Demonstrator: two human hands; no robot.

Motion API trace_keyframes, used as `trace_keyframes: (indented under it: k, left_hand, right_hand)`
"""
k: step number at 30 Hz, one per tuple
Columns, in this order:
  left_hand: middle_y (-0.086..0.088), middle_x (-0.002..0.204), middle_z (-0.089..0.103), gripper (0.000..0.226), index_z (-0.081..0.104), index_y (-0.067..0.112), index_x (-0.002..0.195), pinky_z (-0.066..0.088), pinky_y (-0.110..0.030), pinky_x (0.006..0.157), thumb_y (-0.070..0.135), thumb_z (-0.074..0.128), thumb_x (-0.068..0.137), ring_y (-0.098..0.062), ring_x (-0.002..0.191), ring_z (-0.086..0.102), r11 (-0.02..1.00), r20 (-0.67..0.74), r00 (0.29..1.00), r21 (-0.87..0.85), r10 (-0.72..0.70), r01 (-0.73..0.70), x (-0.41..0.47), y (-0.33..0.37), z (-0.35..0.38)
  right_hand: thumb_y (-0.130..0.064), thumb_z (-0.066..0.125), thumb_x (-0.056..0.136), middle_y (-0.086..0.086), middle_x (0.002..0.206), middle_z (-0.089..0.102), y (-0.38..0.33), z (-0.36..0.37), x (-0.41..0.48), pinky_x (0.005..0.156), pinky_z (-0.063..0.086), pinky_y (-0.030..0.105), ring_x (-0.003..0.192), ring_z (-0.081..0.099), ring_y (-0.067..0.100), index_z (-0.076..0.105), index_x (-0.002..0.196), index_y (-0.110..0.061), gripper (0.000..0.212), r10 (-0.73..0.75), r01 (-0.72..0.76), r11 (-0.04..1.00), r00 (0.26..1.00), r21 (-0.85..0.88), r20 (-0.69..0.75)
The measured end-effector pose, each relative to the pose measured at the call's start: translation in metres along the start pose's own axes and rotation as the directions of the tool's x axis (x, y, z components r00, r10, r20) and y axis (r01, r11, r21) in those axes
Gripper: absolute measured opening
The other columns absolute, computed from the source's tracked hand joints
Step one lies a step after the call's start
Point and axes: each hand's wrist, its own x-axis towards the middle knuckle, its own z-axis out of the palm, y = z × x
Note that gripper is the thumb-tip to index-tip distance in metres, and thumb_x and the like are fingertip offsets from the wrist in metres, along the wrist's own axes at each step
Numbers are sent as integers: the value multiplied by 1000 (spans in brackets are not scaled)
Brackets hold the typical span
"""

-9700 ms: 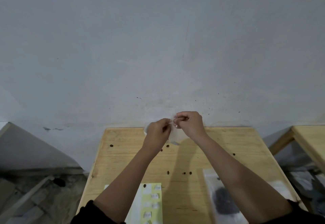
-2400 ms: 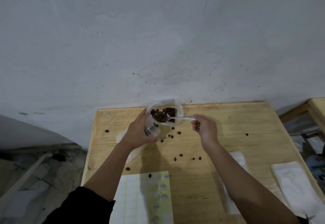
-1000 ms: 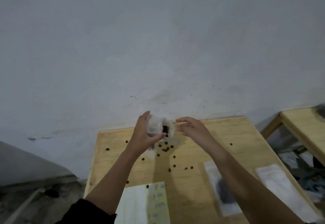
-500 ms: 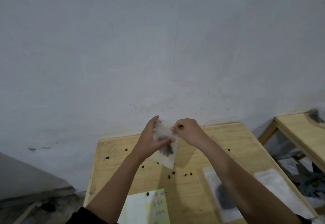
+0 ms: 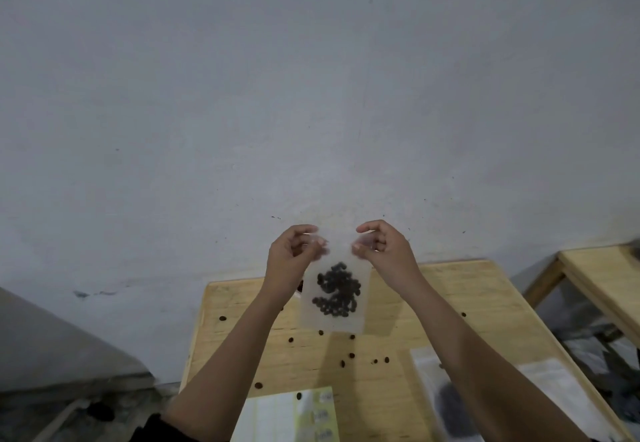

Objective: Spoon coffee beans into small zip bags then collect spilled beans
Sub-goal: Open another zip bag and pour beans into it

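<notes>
A small clear zip bag (image 5: 334, 317) with a dark clump of coffee beans (image 5: 337, 291) inside hangs upright above the far part of the wooden table (image 5: 450, 306). My left hand (image 5: 292, 258) pinches its top left corner and my right hand (image 5: 384, 251) pinches its top right corner, both raised in front of the grey wall. Several spilled beans (image 5: 351, 355) lie scattered on the table under and around the bag. The spoon and the big bean bag are not visible.
A label sheet (image 5: 294, 417) lies at the near edge. A filled zip bag (image 5: 450, 403) and a flat white bag (image 5: 554, 393) lie at the near right. A second wooden table (image 5: 602, 278) stands to the right, across a gap.
Since half a second ago the bag has been lifted and pulled flat between both hands. Earlier my right hand spooned beans from the big bag; the spoon has left my hand.
</notes>
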Motion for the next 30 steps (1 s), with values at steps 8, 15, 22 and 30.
trace_keyframes:
  k: [8, 15, 22, 30]
  left_hand:
    - [-3, 83, 70, 25, 55, 15, 110, 54, -35, 84, 8, 64, 88, -17, 81, 69, 983, 36, 999, 178, 37, -43, 0, 2, 8]
    - [-7, 84, 72, 23, 58, 14, 108, 55, -30, 79, 6, 64, 87, -17, 82, 70, 988, 80, 997, 154, 12, -24, -3, 4, 9]
    - [-4, 81, 72, 19, 64, 14, 101, 55, -25, 73, 0, 62, 88, -16, 80, 71, 995, 91, 996, 103, 9, -18, -2, 7, 5]
    - [7, 59, 60, 28, 62, 16, 109, 51, -22, 62, 9, 70, 83, -9, 57, 57, 981, 154, 988, 191, 14, -44, -6, -4, 19]
  right_hand:
    - [-9, 67, 83, -7, 78, 63, -4, 9, 1, 70, 48, 25, 82, 61, 17, 57, 94, -19, 17, 31, -32, 998, 999, -62, -16]
    - [-10, 74, 77, -5, 91, 69, -8, 10, 3, 86, 50, 28, 95, 64, 13, 68, 79, -22, 13, 61, -55, 991, 997, -119, 45]
    - [-7, 77, 74, 0, 90, 72, -7, 3, 2, 81, 56, 29, 87, 69, 19, 71, 83, -19, 16, 86, -87, 996, 995, 19, 52]
    - [-13, 80, 72, -1, 79, 70, 2, -4, -2, 82, 56, 36, 77, 69, 17, 67, 77, -19, 15, 171, -171, 985, 984, 6, -40]
